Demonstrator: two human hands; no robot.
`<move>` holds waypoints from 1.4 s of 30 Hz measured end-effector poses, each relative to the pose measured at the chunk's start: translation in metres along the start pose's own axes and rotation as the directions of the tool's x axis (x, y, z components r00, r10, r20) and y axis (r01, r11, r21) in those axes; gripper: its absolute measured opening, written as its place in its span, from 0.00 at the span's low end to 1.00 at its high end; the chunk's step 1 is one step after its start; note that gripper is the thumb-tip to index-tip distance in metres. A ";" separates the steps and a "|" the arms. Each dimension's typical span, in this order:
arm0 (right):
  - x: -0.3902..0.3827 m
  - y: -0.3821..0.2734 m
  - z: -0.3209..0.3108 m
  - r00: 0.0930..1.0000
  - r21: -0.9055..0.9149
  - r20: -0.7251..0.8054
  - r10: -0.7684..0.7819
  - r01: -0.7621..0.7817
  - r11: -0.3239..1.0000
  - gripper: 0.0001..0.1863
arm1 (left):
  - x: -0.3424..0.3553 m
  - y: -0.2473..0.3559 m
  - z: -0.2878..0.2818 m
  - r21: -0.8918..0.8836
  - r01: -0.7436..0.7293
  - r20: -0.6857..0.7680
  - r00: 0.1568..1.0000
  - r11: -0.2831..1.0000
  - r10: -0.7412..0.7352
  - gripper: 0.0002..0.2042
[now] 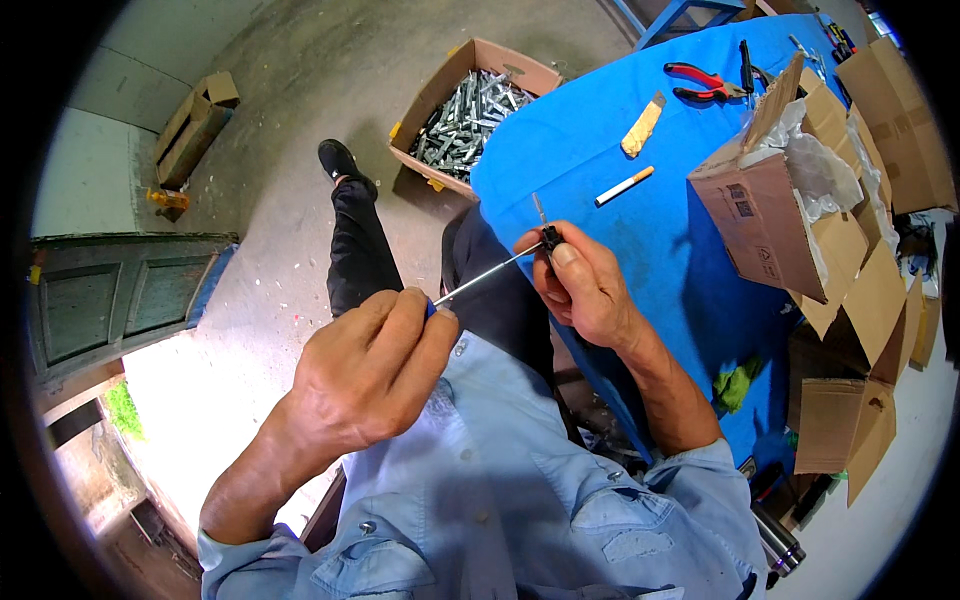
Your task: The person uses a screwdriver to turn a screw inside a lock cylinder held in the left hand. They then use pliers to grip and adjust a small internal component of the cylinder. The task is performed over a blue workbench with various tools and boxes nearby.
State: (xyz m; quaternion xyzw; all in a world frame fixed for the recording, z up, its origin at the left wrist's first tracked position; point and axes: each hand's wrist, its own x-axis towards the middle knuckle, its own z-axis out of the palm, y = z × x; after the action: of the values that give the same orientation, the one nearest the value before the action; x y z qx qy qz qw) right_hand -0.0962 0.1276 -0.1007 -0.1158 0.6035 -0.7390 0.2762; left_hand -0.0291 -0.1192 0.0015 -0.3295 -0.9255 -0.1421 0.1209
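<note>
My left hand (370, 370) is closed around the blue handle of a screwdriver, whose thin metal shaft (485, 278) points up and to the right. The shaft's tip reaches a small black part (551, 238) pinched between thumb and fingers of my right hand (590, 285). A thin, pale rod (539, 208) sticks up from that part. My fingers cover much of the part, and whether the tip sits in a screw I cannot tell. Both hands are raised above my lap, beside the left edge of the blue-covered table (650, 235).
On the table lie red-and-black pliers (705, 83), a yellow utility knife (643, 124), a white-and-orange stick (625, 186) and a green cloth (738, 385). An open carton (765, 215) with plastic lining stands at right. A floor box (410, 155) holds many metal pieces.
</note>
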 end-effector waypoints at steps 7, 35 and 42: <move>-0.001 -0.003 0.000 0.999 -0.034 -0.006 0.044 -0.044 0.998 0.18 | 0.006 -0.012 -0.006 -0.660 0.684 0.457 0.694 0.311 -0.556 0.07; 0.001 -0.002 -0.009 0.996 0.249 0.067 0.067 -0.082 0.965 0.20 | -0.020 -0.015 0.020 -0.743 0.657 0.579 0.536 -0.127 -0.614 0.13; 0.003 0.002 -0.009 0.997 0.289 0.076 0.031 -0.052 0.956 0.21 | -0.034 -0.013 0.025 -0.747 0.657 0.547 0.519 -0.103 -0.657 0.13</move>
State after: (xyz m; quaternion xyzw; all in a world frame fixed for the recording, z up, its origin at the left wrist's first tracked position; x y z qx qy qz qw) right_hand -0.1027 0.1333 -0.1050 -0.0874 0.4805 -0.8091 0.3269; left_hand -0.0151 -0.1399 -0.0348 0.1658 -0.7020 -0.6708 -0.1725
